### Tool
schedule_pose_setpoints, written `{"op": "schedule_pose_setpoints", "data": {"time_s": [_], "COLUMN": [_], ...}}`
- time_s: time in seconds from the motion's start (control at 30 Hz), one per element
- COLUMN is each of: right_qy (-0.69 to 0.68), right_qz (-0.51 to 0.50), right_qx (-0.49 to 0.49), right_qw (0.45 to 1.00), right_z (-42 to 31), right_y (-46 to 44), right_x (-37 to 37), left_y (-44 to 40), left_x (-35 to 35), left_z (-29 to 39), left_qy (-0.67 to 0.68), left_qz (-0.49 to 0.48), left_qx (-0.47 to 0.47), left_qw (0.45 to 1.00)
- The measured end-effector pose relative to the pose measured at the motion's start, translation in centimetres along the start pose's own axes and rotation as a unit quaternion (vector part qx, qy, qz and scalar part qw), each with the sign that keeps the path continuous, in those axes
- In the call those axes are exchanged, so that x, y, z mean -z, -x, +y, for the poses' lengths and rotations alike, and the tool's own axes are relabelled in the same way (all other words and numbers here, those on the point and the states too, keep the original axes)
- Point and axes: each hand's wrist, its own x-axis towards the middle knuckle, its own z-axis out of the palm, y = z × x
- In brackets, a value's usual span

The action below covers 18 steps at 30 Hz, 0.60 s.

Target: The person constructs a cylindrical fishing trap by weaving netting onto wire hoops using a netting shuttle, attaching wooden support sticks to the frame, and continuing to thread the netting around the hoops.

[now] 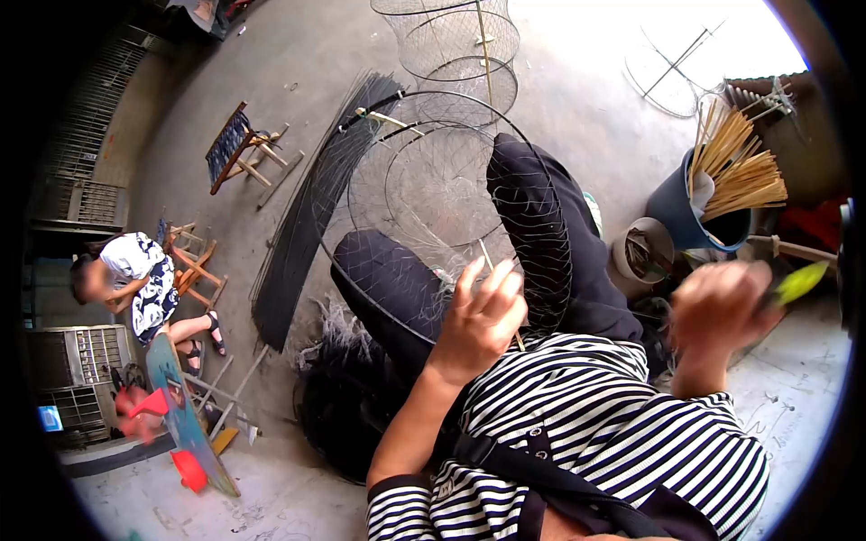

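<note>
A round wire-framed net cage point(424, 194) with fine mesh lies across my lap, over my knees in dark trousers. My left hand point(483, 311) is closed at its near side, with its fingers curled round a thin bamboo stick point(488, 256) and the netting. Out to the right, my right hand point(722, 305) is raised and smeared by motion. A bright yellow-green pointed tool point(801, 283) sticks out from the far side of its fingers and appears to be held there. Its exact kind is too blurred to tell.
Ahead stands another net cage point(451, 41). Dark rods point(316, 216) lie bundled on the floor. Right are a blue bucket point(672, 212) of bamboo sticks point(744, 171) and a pale bucket point(631, 270). A small stool point(244, 149) and a seated person point(144, 279) are left.
</note>
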Motion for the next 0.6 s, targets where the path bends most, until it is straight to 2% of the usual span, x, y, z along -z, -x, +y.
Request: {"op": "schedule_pose_setpoints", "data": {"time_s": [0.03,0.1,0.17,0.23,0.27,0.3,0.37,0.4,0.47,0.6], "right_qy": [-0.107,-0.134,0.066,0.305,0.399,0.495,0.662,0.688,0.719,0.734], "right_qz": [0.066,0.144,0.161,0.089,0.017,-0.049,-0.119,-0.115,-0.114,-0.148], "right_qx": [0.017,0.030,-0.028,-0.119,-0.119,-0.084,0.023,0.068,0.095,0.112], "right_qw": [0.992,0.980,0.984,0.941,0.909,0.863,0.740,0.713,0.679,0.653], "right_z": [-0.9,-1.1,2.2,6.5,8.1,9.3,12.1,13.3,14.3,15.3], "right_y": [-0.2,-1.3,-2.5,-3.6,-4.2,-4.9,-6.1,-6.7,-8.1,-8.8], "right_x": [1.5,3.3,1.5,-1.7,-3.1,-4.2,-5.5,-5.8,-6.7,-7.2], "left_y": [1.3,3.0,3.2,3.5,3.7,4.0,4.7,5.0,5.3,5.6], "left_x": [-0.2,0.4,1.5,1.8,1.9,2.1,2.4,2.6,2.9,3.1], "left_z": [-0.2,0.2,1.2,1.6,1.7,1.9,2.2,2.4,2.6,3.1], "left_qy": [0.024,0.032,0.021,0.003,-0.006,-0.013,-0.021,-0.025,-0.030,-0.034], "left_qz": [0.027,0.045,0.039,0.043,0.044,0.047,0.057,0.063,0.074,0.087], "left_qx": [0.019,0.030,0.036,0.066,0.081,0.083,0.093,0.097,0.107,0.131], "left_qw": [0.999,0.998,0.998,0.997,0.996,0.995,0.994,0.993,0.991,0.987]}}
